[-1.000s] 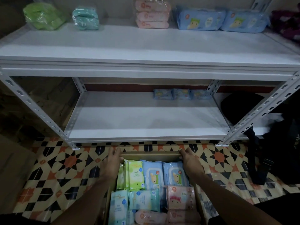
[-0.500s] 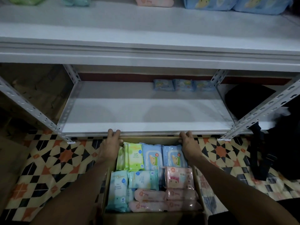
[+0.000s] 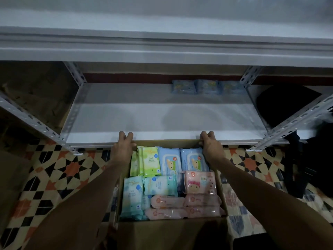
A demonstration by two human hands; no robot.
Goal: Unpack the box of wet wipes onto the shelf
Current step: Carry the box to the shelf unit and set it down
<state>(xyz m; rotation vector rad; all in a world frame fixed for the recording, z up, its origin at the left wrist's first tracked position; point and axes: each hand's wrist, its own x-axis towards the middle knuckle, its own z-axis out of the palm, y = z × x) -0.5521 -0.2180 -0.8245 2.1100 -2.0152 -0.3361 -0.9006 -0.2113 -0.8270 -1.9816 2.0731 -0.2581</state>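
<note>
Box (image 3: 171, 231) of wipes (image 3: 169, 184) before low shelf (image 3: 162, 116); L hand (image 3: 124, 147) & R hand (image 3: 210, 146) gripping far rim, curled over it

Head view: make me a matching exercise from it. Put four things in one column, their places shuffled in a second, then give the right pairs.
Things
1. green Apple Fresh wipe packs
2. pink wipe pack with cartoon face
3. three small blue wipe packs
4. left hand

Places
A. back of the lower white metal shelf
B. on the far rim of the brown cardboard box
C. far-left corner inside the box
D. right side inside the box

Pairs: 1-C, 2-D, 3-A, 4-B
</note>
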